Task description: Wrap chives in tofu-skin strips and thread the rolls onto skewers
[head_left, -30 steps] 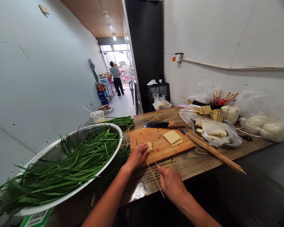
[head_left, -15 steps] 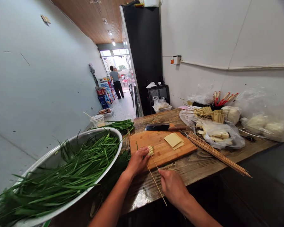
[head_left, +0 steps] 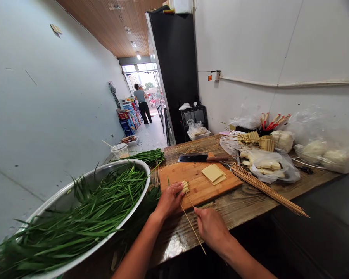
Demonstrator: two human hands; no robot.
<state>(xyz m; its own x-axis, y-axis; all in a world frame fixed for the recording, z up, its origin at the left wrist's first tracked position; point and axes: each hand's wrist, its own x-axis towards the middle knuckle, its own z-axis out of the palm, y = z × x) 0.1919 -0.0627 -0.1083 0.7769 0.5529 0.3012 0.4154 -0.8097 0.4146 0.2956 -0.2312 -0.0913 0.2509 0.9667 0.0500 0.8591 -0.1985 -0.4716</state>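
A wide metal basin (head_left: 75, 186) at near left is heaped with long green chives (head_left: 84, 217); more chives (head_left: 148, 155) lie on the table (head_left: 244, 201) beyond its far rim. At far right, clear plastic bags (head_left: 267, 164) hold pale tofu pieces, with white lumps bagged farther right (head_left: 328, 155). A wooden board (head_left: 200, 186) sits mid-table with flat tofu sheets (head_left: 213, 173) on its right part and a cleaver (head_left: 202, 157) along its far edge. A bundle of sticks (head_left: 267, 190) lies right of the board. A small plastic cup (head_left: 120, 150) stands far left. The left hand (head_left: 168, 199) pinches a folded tofu stack (head_left: 185, 186) at the board's near left edge. The right hand (head_left: 212, 228) is closed on two skewers (head_left: 192, 223), their tips running into the stack.
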